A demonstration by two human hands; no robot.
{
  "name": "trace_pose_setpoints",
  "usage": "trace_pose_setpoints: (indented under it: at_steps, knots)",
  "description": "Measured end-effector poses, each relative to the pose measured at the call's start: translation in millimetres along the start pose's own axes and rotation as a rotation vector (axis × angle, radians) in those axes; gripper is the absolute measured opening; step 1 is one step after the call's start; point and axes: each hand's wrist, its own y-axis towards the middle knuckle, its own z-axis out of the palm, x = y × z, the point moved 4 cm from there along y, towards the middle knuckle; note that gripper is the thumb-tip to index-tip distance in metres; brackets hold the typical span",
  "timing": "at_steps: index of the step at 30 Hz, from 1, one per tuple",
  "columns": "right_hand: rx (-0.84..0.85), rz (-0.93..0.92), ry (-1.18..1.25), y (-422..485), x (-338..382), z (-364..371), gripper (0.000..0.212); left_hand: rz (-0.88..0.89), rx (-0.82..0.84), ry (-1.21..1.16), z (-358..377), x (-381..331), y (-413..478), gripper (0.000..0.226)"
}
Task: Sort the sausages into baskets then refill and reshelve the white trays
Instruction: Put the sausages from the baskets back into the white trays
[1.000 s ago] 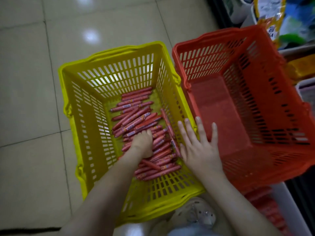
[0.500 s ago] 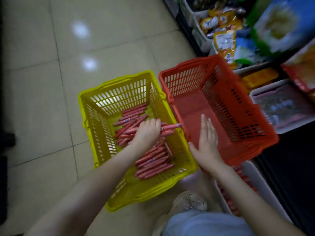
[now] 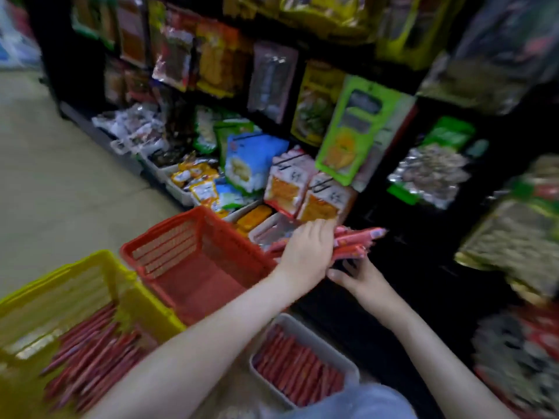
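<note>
My left hand (image 3: 307,257) grips a bunch of red sausages (image 3: 355,241) and holds it past the right rim of the red basket (image 3: 193,225), over a white tray on the low shelf (image 3: 266,229). My right hand (image 3: 358,278) is just under the bunch with fingers spread, touching its lower end. The red basket looks bare inside. The yellow basket (image 3: 63,276) at lower left holds several red sausages (image 3: 90,355). A second white tray (image 3: 314,334) filled with sausages (image 3: 295,367) lies on the floor by my knee.
Dark shelves with hanging snack packets (image 3: 354,131) fill the right and back. Low white bins of packets (image 3: 196,179) line the shelf foot. Tiled floor (image 3: 60,189) stretches to the left. The view is blurred by head motion.
My left hand lifted a bunch of sausages out of the yellow basket and carried it right across the red basket to the shelf. My right hand moved under it. The view swung up.
</note>
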Motion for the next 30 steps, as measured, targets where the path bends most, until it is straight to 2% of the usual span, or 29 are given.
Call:
trace_pose_setpoints:
  at_steps: [2,5,6,9,11,15,19,21,23,25,26,28,30]
  knots:
    - [-0.119,0.024,0.029,-39,0,-60,0.048,0.118,-0.078,-0.113,15,-69,31,0.064]
    - [-0.364,0.058,0.006,-112,-12,-143,0.026,0.337,-0.207,-0.293,33,-174,59,0.026]
    - [-0.436,0.085,-0.010,-138,-19,-165,0.019,0.389,-0.211,-0.351,40,-207,63,0.022]
    - [-0.671,0.186,0.024,-219,-53,-215,0.012,0.440,-0.076,-0.592,64,-302,61,0.025]
    - [-0.808,0.232,0.037,-269,-74,-235,0.010,0.557,0.023,-0.673,82,-364,47,0.029]
    - [-0.979,0.351,-0.031,-362,-125,-255,0.037,0.654,0.251,-0.876,97,-458,7,0.039]
    - [-1.124,0.518,0.052,-440,-193,-257,0.017,0.559,0.834,-1.104,134,-534,-46,0.066]
    - [-1.208,0.556,0.137,-465,-224,-256,0.010,0.479,1.041,-1.146,151,-562,-69,0.058]
    - [-1.295,0.578,0.288,-489,-264,-255,0.010,0.354,1.239,-1.149,174,-588,-94,0.038]
    - [-1.344,0.621,0.446,-507,-310,-256,0.017,0.242,1.374,-1.129,208,-610,-125,0.030]
    - [-1.324,0.653,0.490,-513,-332,-254,0.020,0.200,1.436,-1.097,229,-618,-145,0.033]
    - [-1.232,0.700,0.610,-517,-376,-246,0.019,0.092,1.543,-1.028,271,-624,-187,0.054]
    - [-1.153,0.729,0.744,-518,-418,-230,0.016,-0.052,1.592,-0.996,302,-622,-220,0.061]
